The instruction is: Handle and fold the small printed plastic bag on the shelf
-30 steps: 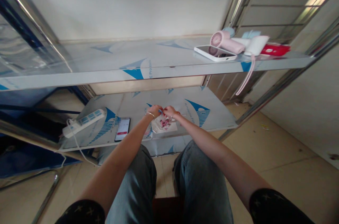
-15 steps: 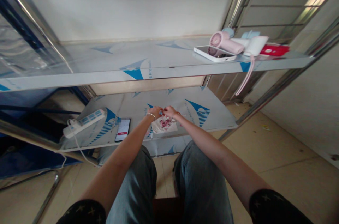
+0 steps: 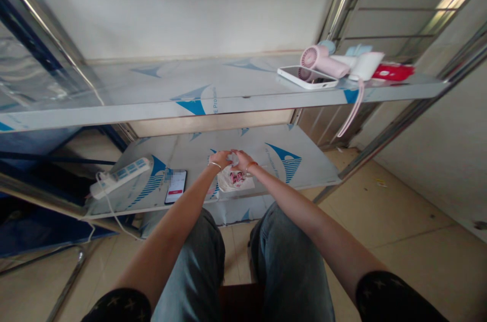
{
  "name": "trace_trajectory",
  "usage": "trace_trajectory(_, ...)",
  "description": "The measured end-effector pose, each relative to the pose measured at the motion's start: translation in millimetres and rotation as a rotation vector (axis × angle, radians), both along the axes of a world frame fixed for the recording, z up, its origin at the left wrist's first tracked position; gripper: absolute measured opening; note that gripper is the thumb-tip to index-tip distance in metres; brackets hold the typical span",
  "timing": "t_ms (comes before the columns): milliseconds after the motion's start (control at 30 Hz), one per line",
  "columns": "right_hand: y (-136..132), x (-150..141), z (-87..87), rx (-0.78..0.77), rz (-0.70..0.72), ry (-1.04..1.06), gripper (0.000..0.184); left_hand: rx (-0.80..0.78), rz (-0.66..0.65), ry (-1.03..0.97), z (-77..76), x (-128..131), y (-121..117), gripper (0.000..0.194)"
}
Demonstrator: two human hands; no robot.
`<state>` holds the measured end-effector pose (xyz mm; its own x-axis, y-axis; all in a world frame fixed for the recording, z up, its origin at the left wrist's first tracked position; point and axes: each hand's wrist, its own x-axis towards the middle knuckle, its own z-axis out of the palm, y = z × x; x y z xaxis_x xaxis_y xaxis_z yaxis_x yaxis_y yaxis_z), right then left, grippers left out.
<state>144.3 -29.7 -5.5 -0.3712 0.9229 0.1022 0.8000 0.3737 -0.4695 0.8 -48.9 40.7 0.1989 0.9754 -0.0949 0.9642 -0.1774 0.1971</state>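
My left hand and my right hand meet above the lower shelf, fingertips almost touching. Between them shows a small pale, see-through patch, too small and blurred to name. The fingers of both hands are bent inward around it. Just below, on the shelf, lies a white sheet or bag with a little heap of pink and dark red pieces on it. My right wrist hangs right over the heap's far right side.
A phone with a lit screen and a white power strip with a cable lie left on the lower shelf. Above, the upper shelf's edge crosses the view, bearing a white-cased phone, a pink handheld fan and a red packet.
The fingers have shifted from a tight pinch to a wider, arched hold, with a pale gap between the hands. The pink heap and phone have stayed in place.
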Motion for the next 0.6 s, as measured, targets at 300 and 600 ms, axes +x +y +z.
trace_trajectory(300, -8.6, -3.0, 6.6, 0.172, -0.048, -0.100, 0.065, 0.024, -0.010, -0.033, 2.4, 2.2, -1.4, 0.046)
trace_trajectory(600, -14.8, -2.2, 18.5, 0.196, -0.057, -0.104, 0.052, 0.036, 0.025, -0.181, -1.6, 0.2, 3.5, 0.030)
